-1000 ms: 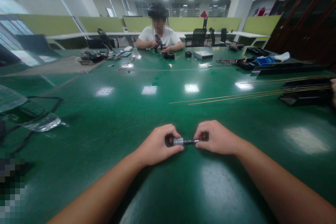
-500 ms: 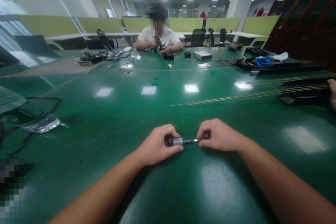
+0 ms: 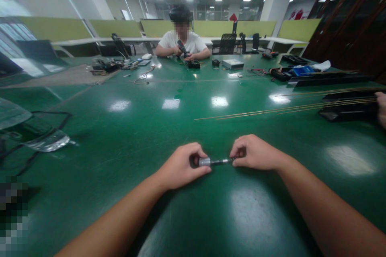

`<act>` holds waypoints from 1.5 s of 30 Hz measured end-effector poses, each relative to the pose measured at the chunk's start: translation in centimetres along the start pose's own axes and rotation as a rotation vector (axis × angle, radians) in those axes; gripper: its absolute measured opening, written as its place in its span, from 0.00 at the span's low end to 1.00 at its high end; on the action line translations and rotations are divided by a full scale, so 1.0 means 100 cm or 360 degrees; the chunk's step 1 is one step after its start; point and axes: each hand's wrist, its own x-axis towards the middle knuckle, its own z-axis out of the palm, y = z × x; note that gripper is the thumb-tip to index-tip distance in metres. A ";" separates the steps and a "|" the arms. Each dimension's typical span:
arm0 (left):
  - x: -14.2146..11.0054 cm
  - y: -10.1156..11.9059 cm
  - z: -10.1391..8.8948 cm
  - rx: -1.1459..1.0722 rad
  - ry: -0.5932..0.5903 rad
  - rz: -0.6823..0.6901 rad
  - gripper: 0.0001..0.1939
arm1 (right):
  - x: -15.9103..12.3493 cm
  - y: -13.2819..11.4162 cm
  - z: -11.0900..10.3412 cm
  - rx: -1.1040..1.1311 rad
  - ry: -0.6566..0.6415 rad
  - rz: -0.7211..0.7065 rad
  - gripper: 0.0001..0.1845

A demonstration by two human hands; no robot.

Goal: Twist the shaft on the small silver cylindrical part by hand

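Note:
My left hand (image 3: pixel 183 164) pinches the silver cylinder end of a small metal shaft piece (image 3: pixel 205 162) between thumb and fingers, low over the green table. From the cylinder a thin dark-and-shiny rod (image 3: pixel 220 161) runs level to the right. My right hand (image 3: pixel 251 152) has its thumb and fingertips closed at the rod's far end, around a small dark ridged part (image 3: pixel 233 160). Fingers cover some of that part, so its kind cannot be made out.
Thin brass-coloured rods (image 3: pixel 241 115) lie across the green table (image 3: pixel 144 128), reaching toward a black tray (image 3: pixel 340 110) and another person's hand (image 3: pixel 381 106). Clear plastic (image 3: pixel 48 140) and a cable are left. Opposite, a person (image 3: pixel 182 44) holds a dark tool.
My right hand has shifted slightly right along the rod, away from the cylinder, and more of the dark ridged end shows. My left hand stays almost where it was.

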 end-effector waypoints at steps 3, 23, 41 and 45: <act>0.000 0.000 0.001 0.0007 0.0000 0.0010 0.09 | 0.001 -0.003 0.003 -0.0023 0.0004 -0.0030 0.04; 0.001 -0.002 0.001 -0.0035 -0.0002 -0.0035 0.11 | 0.014 -0.025 0.043 0.0027 0.0360 -0.0242 0.10; 0.001 0.001 0.002 0.0010 -0.0026 0.0019 0.08 | 0.013 -0.024 0.046 0.0004 0.0336 -0.0352 0.04; 0.001 0.001 0.001 0.0033 -0.0030 0.0016 0.09 | 0.013 -0.022 0.045 -0.0007 0.0324 -0.0354 0.03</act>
